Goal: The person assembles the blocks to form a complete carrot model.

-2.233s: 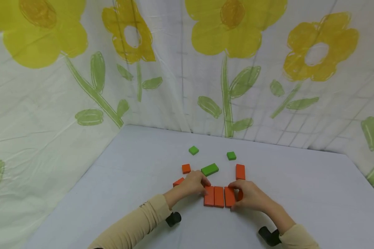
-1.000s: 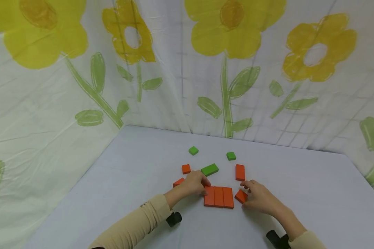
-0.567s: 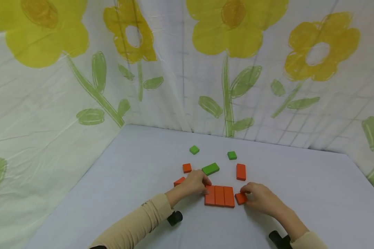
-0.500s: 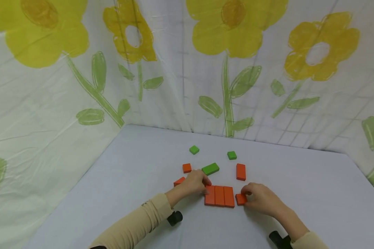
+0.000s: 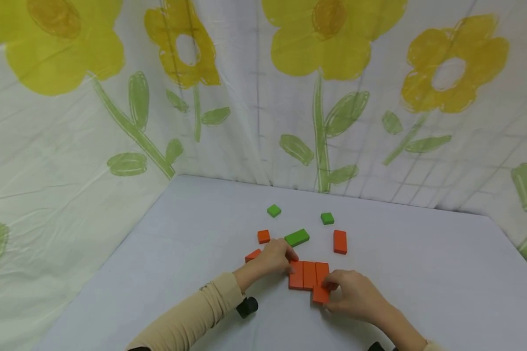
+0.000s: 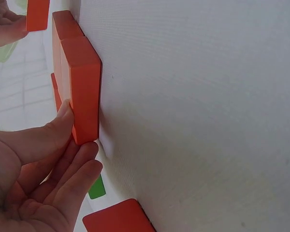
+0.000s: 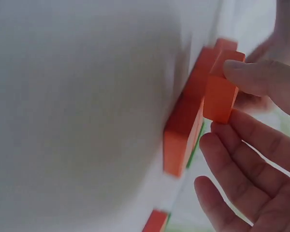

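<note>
Three red rectangular blocks lie side by side in a row, the middle block [image 5: 309, 275] flanked by the left block [image 5: 295, 277] and the right block [image 5: 322, 271]. My left hand [image 5: 270, 258] pinches the left block at its far end; in the left wrist view the thumb lies against its face [image 6: 84, 92]. Between thumb and fingertips, my right hand [image 5: 355, 295] holds a small orange-red square block [image 5: 320, 294]. This overlaps the near end of the right block in the head view. The right wrist view shows the small block [image 7: 220, 94] raised above the row.
Behind the row lie a green rectangular block [image 5: 296, 237], two small green blocks [image 5: 273, 210], a red rectangular block [image 5: 340, 242] and an orange square block [image 5: 263, 236]. Another red block [image 5: 253, 255] is partly hidden by the left hand. A flowered curtain [image 5: 228, 146] backs the white table [image 5: 180, 234].
The right hand pushed the right block against the row, then took the small square block from the table and carried it left and nearer. The left hand stayed on the left block.
</note>
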Demonstrator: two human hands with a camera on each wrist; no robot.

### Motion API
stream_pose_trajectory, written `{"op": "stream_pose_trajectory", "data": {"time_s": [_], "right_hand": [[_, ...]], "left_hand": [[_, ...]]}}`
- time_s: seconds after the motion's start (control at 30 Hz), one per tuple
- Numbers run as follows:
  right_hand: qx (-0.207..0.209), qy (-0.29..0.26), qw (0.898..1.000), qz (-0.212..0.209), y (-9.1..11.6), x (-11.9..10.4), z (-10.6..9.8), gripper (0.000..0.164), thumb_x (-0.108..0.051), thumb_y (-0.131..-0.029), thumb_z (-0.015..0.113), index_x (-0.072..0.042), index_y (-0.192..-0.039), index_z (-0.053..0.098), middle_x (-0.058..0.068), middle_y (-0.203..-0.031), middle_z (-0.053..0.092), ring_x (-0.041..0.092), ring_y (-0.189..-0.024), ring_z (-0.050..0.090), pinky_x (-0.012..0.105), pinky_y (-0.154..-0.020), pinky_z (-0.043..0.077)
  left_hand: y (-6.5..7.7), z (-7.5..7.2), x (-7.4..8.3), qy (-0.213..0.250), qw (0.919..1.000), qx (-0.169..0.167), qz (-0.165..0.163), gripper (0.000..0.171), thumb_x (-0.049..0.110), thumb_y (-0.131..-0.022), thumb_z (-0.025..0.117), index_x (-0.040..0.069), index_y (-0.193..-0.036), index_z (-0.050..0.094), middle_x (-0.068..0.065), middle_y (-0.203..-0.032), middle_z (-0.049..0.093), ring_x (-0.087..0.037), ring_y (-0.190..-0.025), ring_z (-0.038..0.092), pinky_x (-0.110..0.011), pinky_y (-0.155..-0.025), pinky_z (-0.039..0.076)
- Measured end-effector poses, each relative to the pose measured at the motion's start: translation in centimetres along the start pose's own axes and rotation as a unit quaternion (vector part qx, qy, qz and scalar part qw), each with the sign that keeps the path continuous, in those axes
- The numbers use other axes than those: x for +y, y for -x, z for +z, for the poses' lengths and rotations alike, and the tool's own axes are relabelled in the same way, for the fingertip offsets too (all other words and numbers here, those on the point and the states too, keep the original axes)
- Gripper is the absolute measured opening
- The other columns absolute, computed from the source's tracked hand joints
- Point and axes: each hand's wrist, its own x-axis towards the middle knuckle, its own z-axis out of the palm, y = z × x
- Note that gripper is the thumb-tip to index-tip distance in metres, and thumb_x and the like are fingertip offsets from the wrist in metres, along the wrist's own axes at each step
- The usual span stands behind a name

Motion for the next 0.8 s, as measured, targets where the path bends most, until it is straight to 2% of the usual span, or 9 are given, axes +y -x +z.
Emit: {"op": "stream_pose_trajectory", "data": {"time_s": [0.17, 0.37, 0.8], "right_hand": [[-0.015, 0.005, 0.999, -0.051, -0.6, -1.4, 1.4, 0.024, -0.017, -0.071, 0.083, -0.010, -0.090, 0.072, -0.012, -0.081, 0.063, 0.003, -0.072, 0.052, 0.026, -0.066, 0.049], [-0.014, 0.038, 0.998, -0.051, -1.1, -1.9, 2.1, 0.024, -0.015, -0.069, 0.083, -0.008, -0.089, 0.072, -0.008, -0.080, 0.063, 0.003, -0.070, 0.049, 0.026, -0.063, 0.048], [-0.007, 0.052, 0.997, -0.050, -1.4, -2.0, 2.0, 0.021, -0.016, -0.072, 0.084, -0.007, -0.088, 0.073, -0.005, -0.081, 0.066, 0.006, -0.071, 0.053, 0.029, -0.065, 0.050]], "left_hand": [[-0.1, 0.0, 0.0, 0.002, 1.0000, -0.002, -0.005, 0.023, -0.001, -0.076, 0.080, -0.001, -0.099, 0.075, -0.005, -0.089, 0.069, -0.013, -0.079, 0.055, -0.027, -0.073, 0.050], [-0.4, 0.2, -0.2, 0.004, 0.9999, -0.006, -0.015, 0.022, -0.001, -0.077, 0.079, 0.000, -0.098, 0.075, -0.004, -0.087, 0.069, -0.012, -0.076, 0.054, -0.026, -0.071, 0.050], [-0.4, 0.1, -0.1, 0.001, 0.9999, -0.006, -0.015, 0.023, -0.002, -0.075, 0.080, -0.001, -0.097, 0.075, -0.005, -0.088, 0.067, -0.014, -0.080, 0.053, -0.027, -0.073, 0.050]]}}
